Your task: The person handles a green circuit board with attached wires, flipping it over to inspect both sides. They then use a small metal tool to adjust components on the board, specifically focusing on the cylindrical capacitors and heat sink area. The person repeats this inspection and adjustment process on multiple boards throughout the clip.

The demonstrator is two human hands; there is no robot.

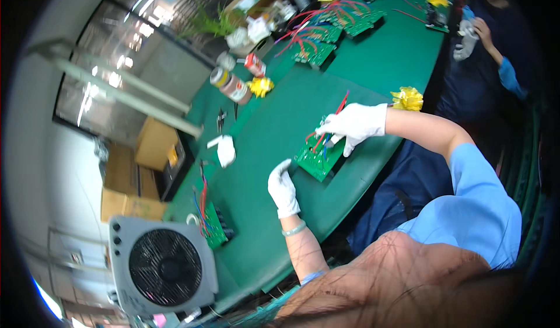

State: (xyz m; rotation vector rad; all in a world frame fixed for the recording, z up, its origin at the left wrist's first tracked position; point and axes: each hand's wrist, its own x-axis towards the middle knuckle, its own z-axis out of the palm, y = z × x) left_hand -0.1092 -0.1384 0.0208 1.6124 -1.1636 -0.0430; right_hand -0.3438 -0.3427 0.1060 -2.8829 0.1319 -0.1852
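A green circuit board with red and blue wires lies at a slant on the green work table. My right hand, in a white glove, reaches over its upper part. The fingers are closed at the wires, and a small pale part shows under them; the exact grip is partly hidden. Left of the board, my left hand, also white-gloved, rests near the table with its fingers together and slightly bent. Nothing is in it, and a small gap parts it from the board.
Several wired boards lie at the far side. Another board sits near a grey box fan. A bottle, a red carton, yellow bows and a white cloth surround the work area. A co-worker's gloved hand is at far right.
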